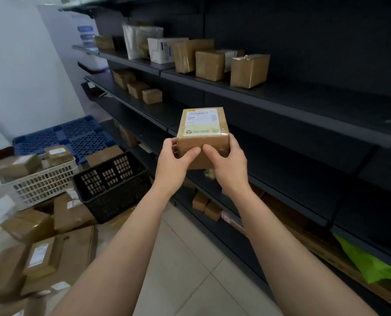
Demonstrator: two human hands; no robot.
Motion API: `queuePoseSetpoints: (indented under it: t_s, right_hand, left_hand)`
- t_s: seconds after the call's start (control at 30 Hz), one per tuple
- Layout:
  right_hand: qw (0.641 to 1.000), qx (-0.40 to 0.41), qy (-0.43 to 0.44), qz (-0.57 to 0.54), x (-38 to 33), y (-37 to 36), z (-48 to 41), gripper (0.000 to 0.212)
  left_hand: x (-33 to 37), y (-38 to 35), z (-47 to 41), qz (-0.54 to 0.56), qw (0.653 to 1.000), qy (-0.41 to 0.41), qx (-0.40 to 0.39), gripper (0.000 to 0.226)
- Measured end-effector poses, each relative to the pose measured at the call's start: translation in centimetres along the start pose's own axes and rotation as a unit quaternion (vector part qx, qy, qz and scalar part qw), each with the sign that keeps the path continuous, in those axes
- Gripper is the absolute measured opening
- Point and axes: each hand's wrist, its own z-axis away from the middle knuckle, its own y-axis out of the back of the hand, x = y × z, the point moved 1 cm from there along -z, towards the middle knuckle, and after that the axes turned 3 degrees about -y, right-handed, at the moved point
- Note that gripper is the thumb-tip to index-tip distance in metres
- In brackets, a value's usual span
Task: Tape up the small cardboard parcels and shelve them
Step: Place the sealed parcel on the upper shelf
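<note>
Head view: left hand (175,159) and right hand (227,159) together grip a small taped cardboard parcel (202,135), fingers curled round its near lower edge, thumbs nearly meeting. The parcel is held in the air before the dark shelving (281,106), label facing up; label print illegible. Its underside is hidden by the hands. Other parcels (249,70) stand on the upper shelf. Baskets at left are blurred.
</note>
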Motion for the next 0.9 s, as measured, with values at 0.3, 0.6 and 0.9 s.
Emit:
queuePoseSetpoints:
  t_s: [0.3, 0.6, 0.9]
  right_hand:
    - [0.999, 0.017, 0.039, -0.012, -0.9, -0.5, -5.4, 0.057]
    - [0.983, 0.167, 0.065, 0.029, -2.5, 0.4, -11.3, 0.058]
    - [0.94, 0.326, 0.049, 0.093, -3.3, 1.7, -13.9, 0.059]
  left_hand:
    - [1.1, -0.7, -5.8, -0.002, 0.999, -0.048, -0.011, 0.039]
    - [2.0, -4.0, -14.6, 0.061, 0.983, -0.122, -0.126, 0.042]
    - [2.8, -8.6, -21.0, 0.121, 0.939, -0.152, -0.284, 0.048]
